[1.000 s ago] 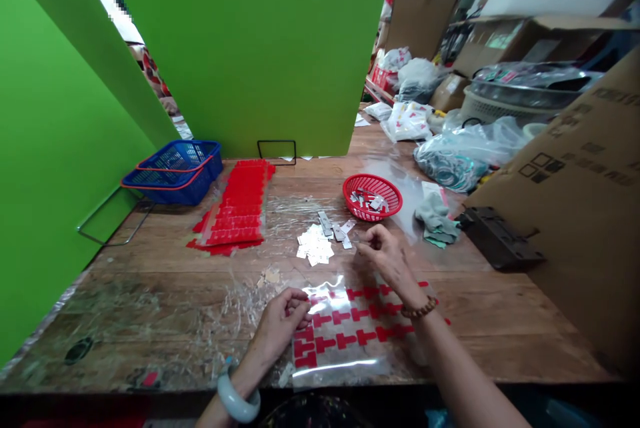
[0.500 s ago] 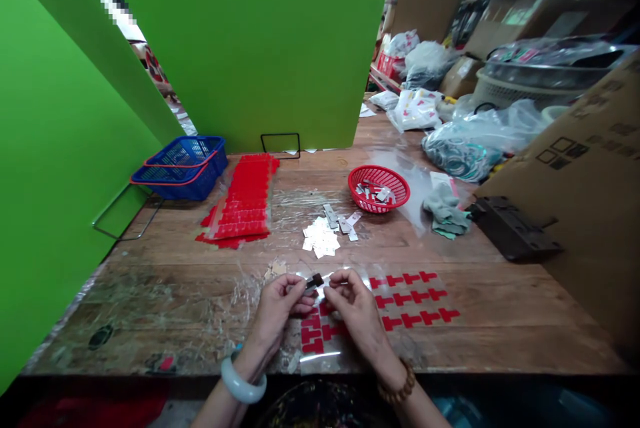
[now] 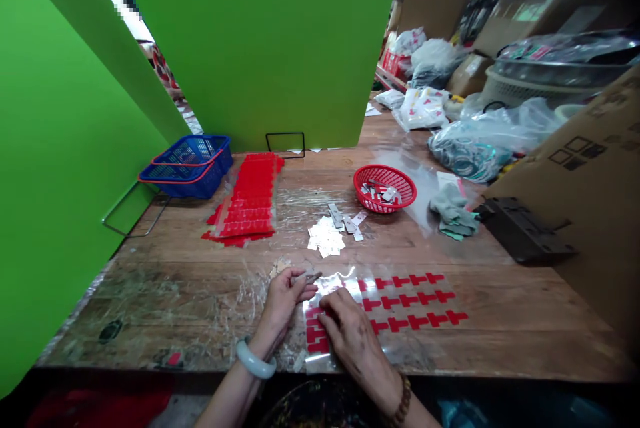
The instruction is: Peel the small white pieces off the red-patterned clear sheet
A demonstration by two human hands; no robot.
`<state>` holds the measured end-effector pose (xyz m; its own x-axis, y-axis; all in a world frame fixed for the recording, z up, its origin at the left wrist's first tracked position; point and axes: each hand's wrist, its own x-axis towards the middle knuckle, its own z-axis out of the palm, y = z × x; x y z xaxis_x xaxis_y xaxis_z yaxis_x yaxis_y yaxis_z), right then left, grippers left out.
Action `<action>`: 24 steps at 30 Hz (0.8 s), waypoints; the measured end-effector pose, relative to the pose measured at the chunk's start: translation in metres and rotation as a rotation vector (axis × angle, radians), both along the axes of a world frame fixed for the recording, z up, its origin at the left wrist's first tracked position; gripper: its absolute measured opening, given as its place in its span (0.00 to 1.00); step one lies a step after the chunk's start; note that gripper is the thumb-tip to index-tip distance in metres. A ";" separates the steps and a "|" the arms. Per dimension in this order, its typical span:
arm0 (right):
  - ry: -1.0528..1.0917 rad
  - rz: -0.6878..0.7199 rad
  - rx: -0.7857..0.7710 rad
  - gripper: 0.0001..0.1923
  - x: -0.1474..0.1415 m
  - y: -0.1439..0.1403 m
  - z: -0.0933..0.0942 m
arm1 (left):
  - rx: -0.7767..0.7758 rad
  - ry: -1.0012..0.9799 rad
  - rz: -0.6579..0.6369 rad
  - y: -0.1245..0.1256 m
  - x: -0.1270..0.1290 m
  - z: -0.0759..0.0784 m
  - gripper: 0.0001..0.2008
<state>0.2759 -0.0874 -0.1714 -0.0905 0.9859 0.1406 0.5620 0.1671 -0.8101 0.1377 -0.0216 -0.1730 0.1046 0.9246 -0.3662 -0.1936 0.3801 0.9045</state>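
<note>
Between the thumb and fingers of my left hand is a small, thin, dark grey piece, its exact kind not clear. My right hand is bent over a clear plastic sheet that bears rows of red T-shaped stickers. Its thumb and index fingertips come close together at the stickers on the sheet's left part; what lies between them is too small to make out. Beyond my hands lie a pile of shiny white-silver tags and several grey flat pieces.
A red basket holds small flat pieces. Stacked red sticker sheets lie left of centre, beside blue baskets. A crumpled cloth and a dark metal block stand right, before a cardboard box. Green panels enclose the back and left.
My hands were close together at the dark piece. Now my right hand is lower, over the red stickers, while my left hand still holds the piece, turned more edge-on. The view has shifted slightly.
</note>
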 end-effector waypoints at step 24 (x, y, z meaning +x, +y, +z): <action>-0.016 -0.021 0.099 0.13 -0.007 -0.019 0.004 | 0.059 0.124 -0.036 -0.002 0.000 -0.010 0.12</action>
<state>0.2687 -0.1062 -0.1678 -0.0733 0.9689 0.2362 0.5790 0.2342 -0.7810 0.1378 -0.0234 -0.1825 0.0951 0.9414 -0.3237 -0.0661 0.3304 0.9415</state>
